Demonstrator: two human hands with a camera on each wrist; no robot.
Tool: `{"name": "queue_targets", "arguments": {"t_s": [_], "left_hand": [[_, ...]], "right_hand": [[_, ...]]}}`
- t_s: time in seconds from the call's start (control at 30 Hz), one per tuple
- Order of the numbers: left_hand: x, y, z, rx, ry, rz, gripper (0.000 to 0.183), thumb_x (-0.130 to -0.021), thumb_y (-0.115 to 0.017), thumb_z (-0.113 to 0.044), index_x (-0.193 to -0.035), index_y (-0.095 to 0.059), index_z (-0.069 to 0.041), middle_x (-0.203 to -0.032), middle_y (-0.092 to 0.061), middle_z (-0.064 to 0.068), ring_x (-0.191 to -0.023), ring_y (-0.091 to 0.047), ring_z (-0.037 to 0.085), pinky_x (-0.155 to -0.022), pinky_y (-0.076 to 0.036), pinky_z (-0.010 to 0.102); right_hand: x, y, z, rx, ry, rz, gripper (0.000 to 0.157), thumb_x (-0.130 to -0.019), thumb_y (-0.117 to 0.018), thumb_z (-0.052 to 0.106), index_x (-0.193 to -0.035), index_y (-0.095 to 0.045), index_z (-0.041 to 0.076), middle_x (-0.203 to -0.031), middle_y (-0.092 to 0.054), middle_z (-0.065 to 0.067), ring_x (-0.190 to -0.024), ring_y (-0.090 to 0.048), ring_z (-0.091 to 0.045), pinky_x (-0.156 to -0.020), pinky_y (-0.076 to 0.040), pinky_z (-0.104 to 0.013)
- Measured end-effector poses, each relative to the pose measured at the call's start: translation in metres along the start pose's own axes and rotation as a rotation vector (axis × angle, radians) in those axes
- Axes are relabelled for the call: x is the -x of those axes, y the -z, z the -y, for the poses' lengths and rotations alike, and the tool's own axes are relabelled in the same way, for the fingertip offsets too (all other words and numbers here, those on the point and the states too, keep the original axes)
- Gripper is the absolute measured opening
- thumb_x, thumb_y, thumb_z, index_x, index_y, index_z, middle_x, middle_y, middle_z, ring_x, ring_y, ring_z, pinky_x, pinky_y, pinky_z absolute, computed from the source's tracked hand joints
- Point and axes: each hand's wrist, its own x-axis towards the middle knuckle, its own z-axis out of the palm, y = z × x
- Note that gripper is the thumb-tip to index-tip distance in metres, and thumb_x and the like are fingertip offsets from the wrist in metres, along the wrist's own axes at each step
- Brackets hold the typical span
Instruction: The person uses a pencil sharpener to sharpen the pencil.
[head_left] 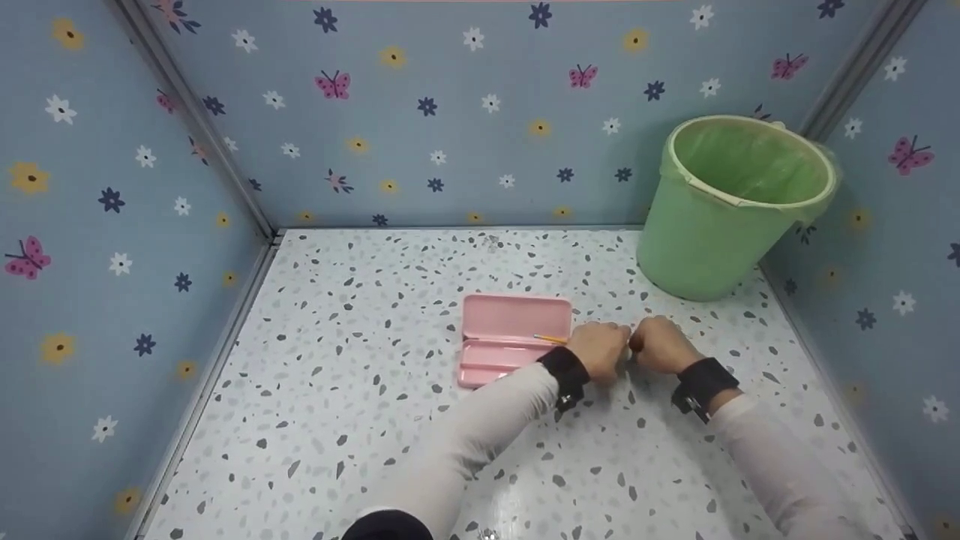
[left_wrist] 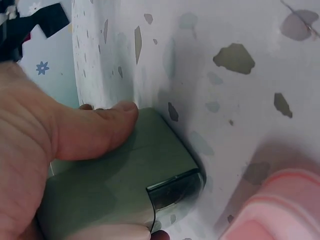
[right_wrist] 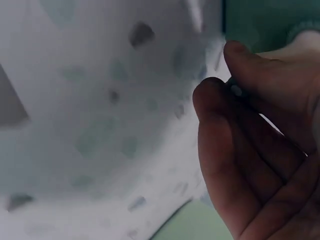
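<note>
My left hand [head_left: 600, 349] grips a green pencil sharpener [left_wrist: 115, 175] with a dark see-through window at one corner, the thumb lying along its top. From the head view the sharpener is mostly hidden behind the fingers. Close to its right, my right hand [head_left: 663, 346] is curled. In the right wrist view, its thumb and forefinger pinch a small dark thing [right_wrist: 236, 90] with a pale round end; I cannot tell its kind. An opened pink pencil case [head_left: 514, 316] lies left of the hands, with a yellow pencil [head_left: 552, 339] across it.
A green bin [head_left: 697, 247] with a liner stands at the back right, beyond the right hand. Flowered panels [head_left: 450, 112] wall in the speckled white tabletop [head_left: 337, 315] at the back and both sides.
</note>
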Motion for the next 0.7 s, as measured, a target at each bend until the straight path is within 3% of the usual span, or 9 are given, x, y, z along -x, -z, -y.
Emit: {"name": "queue_targets", "arguments": {"t_s": [0.13, 0.37, 0.5, 0.7], "left_hand": [[0.002, 0.001, -0.001, 0.016, 0.005, -0.009, 0.029, -0.098, -0.08, -0.028, -0.121, -0.066, -0.017, -0.109, -0.075, 0.0, -0.093, -0.071, 0.019, -0.084, -0.063, 0.033], [0.0, 0.001, 0.0, 0.016, 0.03, -0.025, 0.043, -0.083, -0.089, -0.025, -0.119, -0.065, -0.018, -0.108, -0.075, -0.001, -0.092, -0.071, 0.018, -0.082, -0.063, 0.033], [0.0, 0.002, 0.0, 0.035, 0.042, -0.025, 0.047, -0.08, -0.09, -0.025, -0.119, -0.065, -0.018, -0.107, -0.074, -0.001, -0.09, -0.07, 0.018, -0.081, -0.062, 0.032], [-0.001, 0.001, -0.002, 0.045, 0.06, 0.002, 0.047, -0.081, -0.09, -0.026, -0.12, -0.066, -0.018, -0.108, -0.074, 0.001, -0.093, -0.071, 0.019, -0.083, -0.063, 0.034]], "right_hand": [[0.01, -0.011, 0.0, -0.049, -0.01, -0.004, 0.02, -0.072, -0.071, -0.011, -0.064, -0.077, 0.006, -0.054, -0.059, 0.007, -0.05, -0.044, -0.01, -0.05, -0.034, -0.026], [0.019, -0.011, 0.01, -0.022, 0.003, -0.028, 0.015, -0.077, -0.081, -0.006, -0.076, -0.086, 0.008, -0.063, -0.076, -0.002, -0.054, -0.052, -0.011, -0.056, -0.046, -0.029], [0.023, -0.011, 0.013, -0.024, -0.023, -0.031, 0.011, -0.079, -0.084, -0.003, -0.081, -0.087, 0.007, -0.068, -0.08, -0.004, -0.056, -0.056, -0.012, -0.059, -0.051, -0.03], [0.031, -0.013, 0.016, -0.002, 0.017, -0.022, 0.012, -0.079, -0.083, -0.002, -0.075, -0.085, 0.009, -0.06, -0.071, 0.002, -0.053, -0.05, -0.011, -0.055, -0.043, -0.029]]}}
